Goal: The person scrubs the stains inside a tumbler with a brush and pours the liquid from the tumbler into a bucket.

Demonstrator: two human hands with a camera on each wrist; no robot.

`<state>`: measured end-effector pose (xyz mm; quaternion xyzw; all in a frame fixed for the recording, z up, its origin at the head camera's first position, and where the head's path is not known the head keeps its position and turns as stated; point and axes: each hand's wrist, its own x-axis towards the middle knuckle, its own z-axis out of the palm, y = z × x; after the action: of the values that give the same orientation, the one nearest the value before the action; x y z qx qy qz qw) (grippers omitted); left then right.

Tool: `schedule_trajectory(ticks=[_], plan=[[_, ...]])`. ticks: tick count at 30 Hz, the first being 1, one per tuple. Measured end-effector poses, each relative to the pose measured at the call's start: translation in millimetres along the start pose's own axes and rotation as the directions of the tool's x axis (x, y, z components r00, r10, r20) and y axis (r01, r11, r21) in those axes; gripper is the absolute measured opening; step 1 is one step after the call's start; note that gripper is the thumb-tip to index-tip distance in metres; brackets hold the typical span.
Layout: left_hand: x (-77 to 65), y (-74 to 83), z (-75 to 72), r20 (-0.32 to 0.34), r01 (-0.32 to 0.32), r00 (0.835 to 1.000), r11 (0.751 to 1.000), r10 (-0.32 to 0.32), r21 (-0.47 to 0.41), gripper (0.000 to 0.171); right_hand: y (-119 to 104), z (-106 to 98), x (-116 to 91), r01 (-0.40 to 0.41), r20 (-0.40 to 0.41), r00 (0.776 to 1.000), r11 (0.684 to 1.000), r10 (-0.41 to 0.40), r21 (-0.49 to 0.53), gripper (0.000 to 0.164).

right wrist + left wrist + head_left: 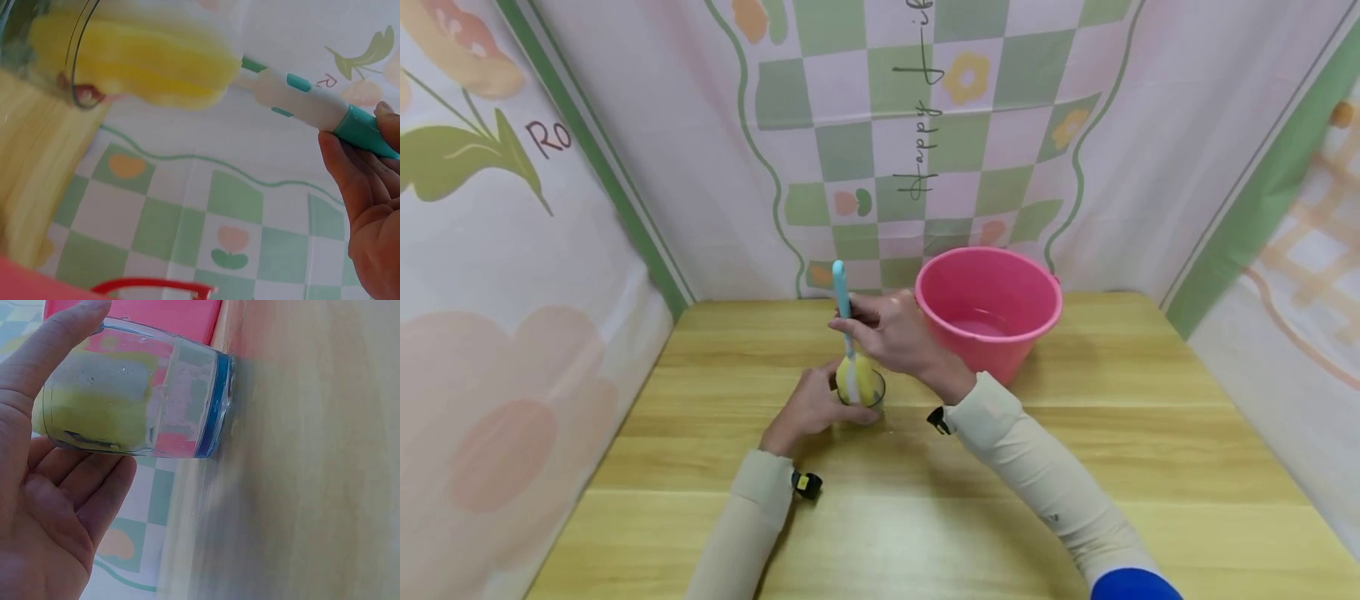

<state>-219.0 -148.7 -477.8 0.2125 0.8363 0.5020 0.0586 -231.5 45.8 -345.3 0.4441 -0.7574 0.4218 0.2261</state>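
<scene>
A clear drinking glass [187, 400] with a blue band at its base stands upright, base at the tabletop. My left hand [812, 406] holds it near the rim, thumb on one side and fingers on the other. Water drops show on the glass wall. My right hand [898, 333] pinches the turquoise handle [841, 287] of a sponge cup brush between thumb and fingers. The brush's yellow and white sponge head [162, 62] is partly inside the glass, its upper part sticking out above the rim. The brush stands nearly vertical in the head view.
A pink bucket [1037, 321] stands behind and right of the glass, close to my right forearm, with some water at its bottom. The wooden table [1112, 467] meets a patterned curtain [880, 142] at the back; similar cloth hangs on both sides.
</scene>
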Motion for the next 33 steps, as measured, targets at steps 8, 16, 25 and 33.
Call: schedule_trajectory(ticks=[8, 16, 25, 33], plan=[[-0.3, 4.3, 0.6, 0.009, 0.028, 1.000, 1.000, -0.028, -0.004, 0.079, -5, -18, -9, 0.006, -0.047, 0.999, 1.000, -0.004, 0.030, 0.007], [0.7, 3.8, -1.7, 0.012, -0.007, 1.000, 1.000, 0.007, -0.022, 0.070, -21, -19, -6, 0.014, -0.024, 1.000, 0.995, -0.012, 0.095, 0.005], [-0.6, 1.7, -3.6, -0.013, -0.029, 0.999, 0.999, 0.029, 0.030, 0.053, -12, -5, 12, 0.037, -0.016, 0.999, 0.999, -0.036, 0.023, 0.008], [-0.7, 3.3, -2.3, 0.007, 0.013, 1.000, 1.000, -0.013, -0.001, 0.071, 7, -18, 5, -0.061, -0.018, 0.998, 0.998, 0.061, 0.021, 0.011]])
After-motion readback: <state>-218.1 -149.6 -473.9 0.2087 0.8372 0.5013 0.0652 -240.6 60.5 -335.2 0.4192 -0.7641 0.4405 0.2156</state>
